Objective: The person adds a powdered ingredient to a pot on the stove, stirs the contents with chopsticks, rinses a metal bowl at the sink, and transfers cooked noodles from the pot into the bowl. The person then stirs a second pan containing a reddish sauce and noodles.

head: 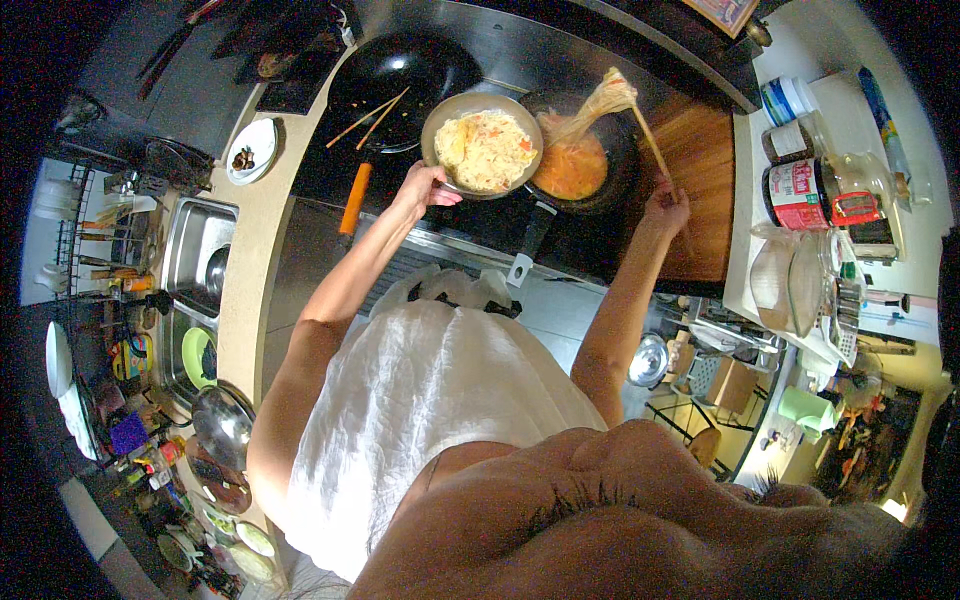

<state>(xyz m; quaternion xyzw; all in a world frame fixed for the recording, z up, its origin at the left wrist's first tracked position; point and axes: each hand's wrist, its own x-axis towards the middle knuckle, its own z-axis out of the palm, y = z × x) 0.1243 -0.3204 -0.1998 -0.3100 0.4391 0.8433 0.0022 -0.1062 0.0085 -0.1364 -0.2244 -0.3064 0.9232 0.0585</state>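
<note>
My left hand (427, 187) grips the rim of a round bowl (433, 150) full of pale noodles (484, 150) with orange bits. Close beside the bowl, a dark pan (628, 169) on the stove holds reddish-orange soup (570, 171). In my right hand (666, 208) are wooden chopsticks (651, 141). Their far ends carry a bundle of noodles (606, 101) that hangs down into the pan. The black pan handle (538, 229) points toward me, and neither hand touches it.
A black wok (405, 67) with an orange handle (355, 199) sits left of the bowl, another pair of chopsticks (369, 120) across it. Further left are a white plate (253, 150) and a metal sink (196, 247). A wooden board (694, 172) lies right, beside jars (795, 193) and a glass container (786, 281).
</note>
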